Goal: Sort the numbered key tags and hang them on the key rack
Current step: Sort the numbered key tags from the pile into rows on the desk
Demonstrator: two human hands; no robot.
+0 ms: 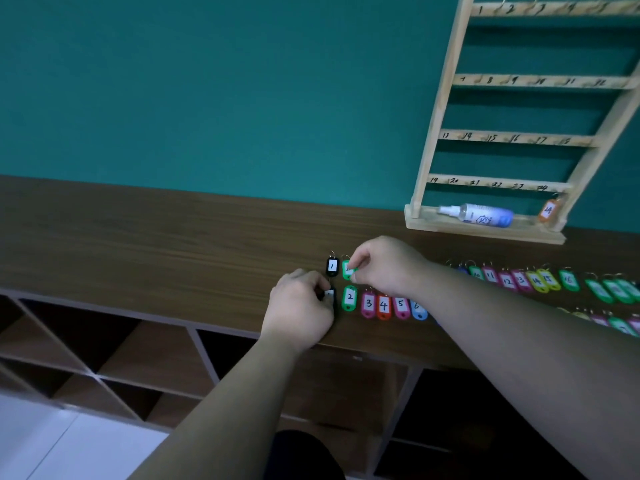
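The left hand (299, 308) pinches a black tag (330, 295) at its fingertips on the wooden counter (173, 244). Just beyond it, the right hand (384, 265) pinches a green tag (346, 270), with a black tag marked 1 (332, 266) just left of those fingers. From under the right wrist, two rows of numbered tags (383, 305) run rightward. Farther beyond the right hand stands the key rack (436, 109), with an orange tag 24 (548, 210) hanging from its lowest bar and a spray bottle (478, 215) lying on its base.

numbered key tags (383, 305) rowed on counter, key rack (519, 133) upright
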